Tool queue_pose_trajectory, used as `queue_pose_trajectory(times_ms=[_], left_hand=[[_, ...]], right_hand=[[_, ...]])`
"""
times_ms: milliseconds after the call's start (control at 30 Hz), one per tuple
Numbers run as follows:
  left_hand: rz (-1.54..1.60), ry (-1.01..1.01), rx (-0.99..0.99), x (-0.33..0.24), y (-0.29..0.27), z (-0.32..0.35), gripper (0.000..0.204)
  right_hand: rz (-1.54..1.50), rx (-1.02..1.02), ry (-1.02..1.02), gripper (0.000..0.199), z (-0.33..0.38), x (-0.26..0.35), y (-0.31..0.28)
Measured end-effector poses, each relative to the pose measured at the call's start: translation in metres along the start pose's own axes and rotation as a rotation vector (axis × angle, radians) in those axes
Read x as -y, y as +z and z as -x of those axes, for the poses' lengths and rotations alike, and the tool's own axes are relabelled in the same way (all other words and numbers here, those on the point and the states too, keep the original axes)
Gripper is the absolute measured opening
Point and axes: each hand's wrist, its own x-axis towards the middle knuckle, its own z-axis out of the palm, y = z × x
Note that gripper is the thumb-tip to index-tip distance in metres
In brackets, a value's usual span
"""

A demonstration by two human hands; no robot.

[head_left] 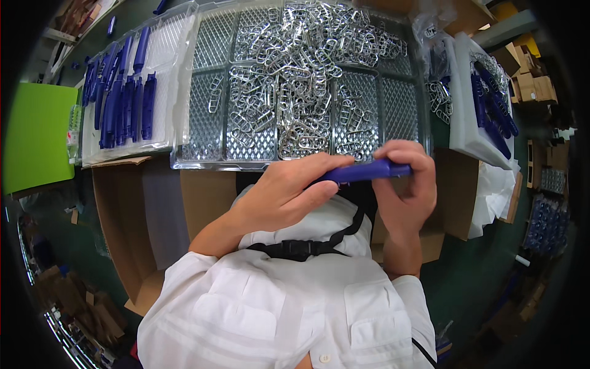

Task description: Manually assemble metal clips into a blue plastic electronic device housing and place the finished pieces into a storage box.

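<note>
Clear divided tray bearing a heap of metal links
The tray is set at twelve o'clock; at ten, blue pieces are laid in a white tray. At centre the left hand, and toward three o'clock the right hand, are closed on opposite ends of a blue part, held near the clear tray's near edge.

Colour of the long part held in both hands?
The held part is deep blue, best seen in the head view.
</note>
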Motion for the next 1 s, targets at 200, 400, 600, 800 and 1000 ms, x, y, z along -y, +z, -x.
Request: queue_pose_trajectory(times_ms=[200,400,600,800,1000], left_hand=[[-0.242,0.304,-0.167,-0.016,-0.002,0.003,0.055],[-0.305,0.354,-0.288,-0.019,0.007,0.0,0.056],[-0.337,0.359,-0.303,-0.02,0.01,-0.002,0.055],[-0.333,0.331,-0.303,-0.02,0.012,-0.005,0.052],[-0.335,0.295,-0.252,-0.02,0.009,-0.004,0.056]], right_hand=[[-0.069,0.046,-0.056,0.043,0.006,0.001,-0.022],[-0.095,0.026,-0.042,0.04,0.009,-0.007,-0.022],[-0.054,0.002,-0.02,0.04,0.01,-0.012,-0.022],[-0.044,-0.01,0.001,0.038,0.01,-0.019,-0.022],[-0.05,-0.005,0.005,0.036,0.007,-0.021,-0.023]])
